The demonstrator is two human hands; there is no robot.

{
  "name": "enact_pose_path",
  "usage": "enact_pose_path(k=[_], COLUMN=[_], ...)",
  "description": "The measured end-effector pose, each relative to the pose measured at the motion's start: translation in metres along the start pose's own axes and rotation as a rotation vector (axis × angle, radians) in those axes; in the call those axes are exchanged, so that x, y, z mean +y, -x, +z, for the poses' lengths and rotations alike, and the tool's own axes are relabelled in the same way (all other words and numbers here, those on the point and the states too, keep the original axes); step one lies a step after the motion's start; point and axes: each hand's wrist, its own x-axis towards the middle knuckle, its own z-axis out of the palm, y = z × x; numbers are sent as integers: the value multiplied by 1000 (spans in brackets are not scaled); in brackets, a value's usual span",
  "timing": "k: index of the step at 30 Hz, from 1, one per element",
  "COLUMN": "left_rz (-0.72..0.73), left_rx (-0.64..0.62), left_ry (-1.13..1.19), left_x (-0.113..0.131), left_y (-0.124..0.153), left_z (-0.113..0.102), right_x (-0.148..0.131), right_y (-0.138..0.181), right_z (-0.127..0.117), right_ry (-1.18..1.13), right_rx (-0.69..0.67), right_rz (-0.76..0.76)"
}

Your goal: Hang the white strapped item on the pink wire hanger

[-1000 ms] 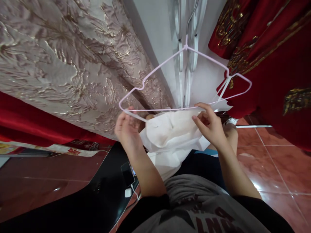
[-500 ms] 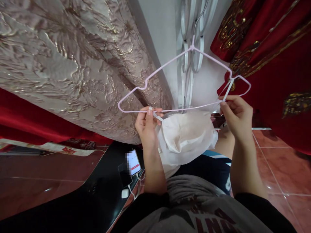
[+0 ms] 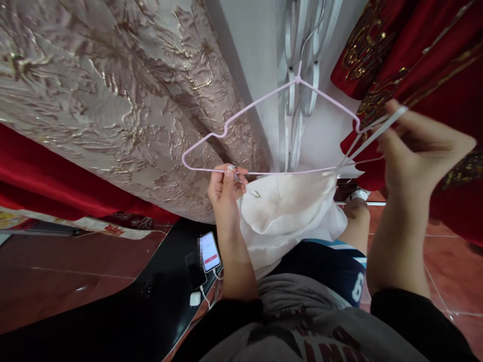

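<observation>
A pale pink clothes hanger (image 3: 261, 100) hangs by its metal hook in front of me. Below its bottom bar droops a white sheer garment (image 3: 289, 208). My left hand (image 3: 225, 193) is closed at the left part of that bar, pinching it with thumb and fingers; some of the garment's white strap shows at the fingers. Out to the right, my right hand (image 3: 415, 156), a little blurred, grips a thin white strap (image 3: 383, 130) and holds it stretched past the hanger's right end. That end is partly hidden behind the hand and strap.
Several white hangers (image 3: 311, 90) hang behind the pink one. A beige embossed curtain (image 3: 143, 100) fills the left, and red sequined fabric (image 3: 407, 60) the right. Lower left, a black bench (image 3: 124, 301) bears two phones, one lit (image 3: 210, 251), and a white charging case (image 3: 195, 298).
My right hand has moved right and up from the hanger's right corner, drawing the strap outward. My left hand stays at the bar. More of the garment spreads below.
</observation>
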Motion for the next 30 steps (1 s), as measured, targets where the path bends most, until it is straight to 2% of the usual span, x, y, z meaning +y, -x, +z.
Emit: enact_pose_path(k=[4,6,8,11,14,17,20,22,23,27,28,30], left_rz=[8,-5,-29,-31,-35,-36,-38,-59,-70,-72,-63,-47], left_rx=[-39,-55,-63,-26,1,-16,-38,-50,-56,-48,-39,-27], left_ry=[41,74,98,103,87,72,56,62,70,46,32,17], left_x=[-2,-4,-6,-8,-9,-9,-10,-11,-12,-14,-13,-12], left_y=[1,2,4,5,5,5,7,8,9,14,15,17], left_z=[0,1,3,4,5,4,5,6,7,9,10,10], right_x=[32,29,14,-5,4,24,21,5,-4,-29,-30,-30], right_y=[-7,5,22,43,47,46,53,62,67,84,87,91], right_z=[-11,-14,-14,-8,-6,-11,-13,-11,-9,-1,2,5], right_ry=[-70,-81,-62,-61,-124,-224,-231,-148,-95,13,7,-8], right_rx=[194,261,305,315,347,502,588,494,395,-125,-200,-253], right_rz=[39,29,7,47,56,-7,18,93,142,342,370,391])
